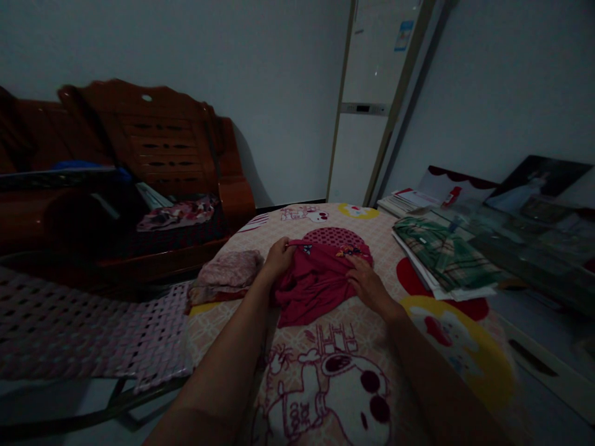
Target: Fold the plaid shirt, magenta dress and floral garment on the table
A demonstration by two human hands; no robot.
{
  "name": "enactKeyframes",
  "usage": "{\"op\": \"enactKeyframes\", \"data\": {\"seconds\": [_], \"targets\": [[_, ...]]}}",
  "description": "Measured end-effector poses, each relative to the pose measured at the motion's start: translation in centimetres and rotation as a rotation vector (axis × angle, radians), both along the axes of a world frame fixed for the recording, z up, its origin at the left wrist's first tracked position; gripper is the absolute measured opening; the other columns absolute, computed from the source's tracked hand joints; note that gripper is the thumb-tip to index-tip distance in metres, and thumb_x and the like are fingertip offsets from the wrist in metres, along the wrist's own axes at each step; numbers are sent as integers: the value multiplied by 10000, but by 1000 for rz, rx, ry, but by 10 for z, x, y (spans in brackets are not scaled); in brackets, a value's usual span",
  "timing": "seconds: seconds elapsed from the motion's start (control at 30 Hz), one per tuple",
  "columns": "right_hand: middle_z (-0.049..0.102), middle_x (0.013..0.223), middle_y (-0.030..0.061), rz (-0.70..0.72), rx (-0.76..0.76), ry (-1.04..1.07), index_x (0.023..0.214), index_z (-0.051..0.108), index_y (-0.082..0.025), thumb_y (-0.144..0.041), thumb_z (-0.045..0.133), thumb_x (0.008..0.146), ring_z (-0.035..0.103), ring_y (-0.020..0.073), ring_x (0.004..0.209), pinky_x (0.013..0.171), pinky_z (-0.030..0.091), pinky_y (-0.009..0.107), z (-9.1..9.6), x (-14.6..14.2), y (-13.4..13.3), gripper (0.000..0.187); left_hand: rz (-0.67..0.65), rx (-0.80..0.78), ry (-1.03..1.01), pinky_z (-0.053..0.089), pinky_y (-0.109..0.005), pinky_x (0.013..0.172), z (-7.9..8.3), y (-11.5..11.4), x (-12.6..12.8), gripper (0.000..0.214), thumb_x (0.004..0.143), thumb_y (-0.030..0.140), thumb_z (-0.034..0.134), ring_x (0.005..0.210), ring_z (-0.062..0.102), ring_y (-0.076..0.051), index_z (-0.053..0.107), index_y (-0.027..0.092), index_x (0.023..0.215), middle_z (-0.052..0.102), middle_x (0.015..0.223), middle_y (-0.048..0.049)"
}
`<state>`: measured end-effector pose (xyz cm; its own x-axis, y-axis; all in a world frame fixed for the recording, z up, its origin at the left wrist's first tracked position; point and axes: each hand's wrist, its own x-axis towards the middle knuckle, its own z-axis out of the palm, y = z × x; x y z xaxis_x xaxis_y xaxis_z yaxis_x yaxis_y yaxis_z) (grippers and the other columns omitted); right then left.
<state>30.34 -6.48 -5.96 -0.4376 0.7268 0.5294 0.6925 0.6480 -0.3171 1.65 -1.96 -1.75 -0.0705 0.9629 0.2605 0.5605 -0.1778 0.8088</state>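
Observation:
A dark pink garment (pixel 316 291) with small embroidered flowers lies partly folded on a round table spread with a patterned cloth (pixel 297 347). At its far left corner, my left hand (pixel 280 259) is closed, pinching the edge. My right hand (pixel 369 286) rests on the garment's right side with fingers stretched out over the fabric near the embroidery. The garment's exact kind cannot be made out. Left of my left forearm sits a small pile of folded clothes (pixel 232 271), pale pink on top.
A green plaid cloth (pixel 441 251) lies over papers at the table's right. Beyond it stand a glass-topped surface (pixel 534 238) and a framed picture (pixel 542 179). To the left are a woven chair (pixel 93 328) and a wooden bench (pixel 162 139) holding clothes. A tall white cabinet-like unit (pixel 360 155) stands behind.

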Motion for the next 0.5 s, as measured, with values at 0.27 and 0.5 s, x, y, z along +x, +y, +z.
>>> {"op": "enactKeyframes", "data": {"seconds": [0.27, 0.5], "targets": [[730, 912, 85, -195, 55, 307, 871, 728, -205, -246, 567, 880, 666, 235, 891, 863, 519, 377, 24, 11, -3, 167, 75, -152, -690, 401, -237, 542, -9, 5, 0, 128, 633, 275, 626, 565, 520, -134, 604, 172, 706, 599, 616, 26], [631, 1313, 126, -24, -132, 36, 1245, 639, -205, -199, 708, 744, 560, 284, 1216, 1048, 428, 467, 8, 5, -6, 506, 124, -271, -872, 481, -272, 629, -5, 7, -7, 121, 625, 189, 631, 611, 595, -164, 680, 152, 729, 689, 649, -10]]}}
